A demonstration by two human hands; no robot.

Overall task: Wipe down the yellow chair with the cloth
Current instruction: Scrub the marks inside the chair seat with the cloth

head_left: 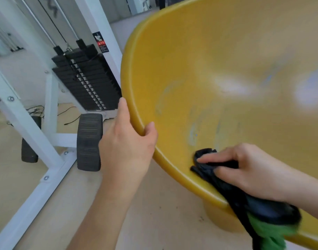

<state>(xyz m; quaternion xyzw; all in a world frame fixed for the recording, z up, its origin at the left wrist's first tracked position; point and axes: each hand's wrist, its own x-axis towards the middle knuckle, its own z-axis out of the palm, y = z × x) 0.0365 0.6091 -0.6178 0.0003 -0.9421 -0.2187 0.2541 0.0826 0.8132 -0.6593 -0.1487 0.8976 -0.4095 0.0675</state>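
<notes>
The wiping is under way. The chair (pixel 217 60) fills the right of the view, its bowl tipped toward the person. The left hand (pixel 125 141) clasps the chair's left rim, thumb hooked inside, steadying it. The right hand (pixel 244 170) has its fingers curled round the cloth (pixel 207 168), pressing it on the bowl just inside the near rim, the tail draped over the edge. Pale smears (pixel 193 132) lie just above the cloth; the next stroke should probably sweep up over them with firm pressure. A weight stack (pixel 86 82) stands left of the chair.
</notes>
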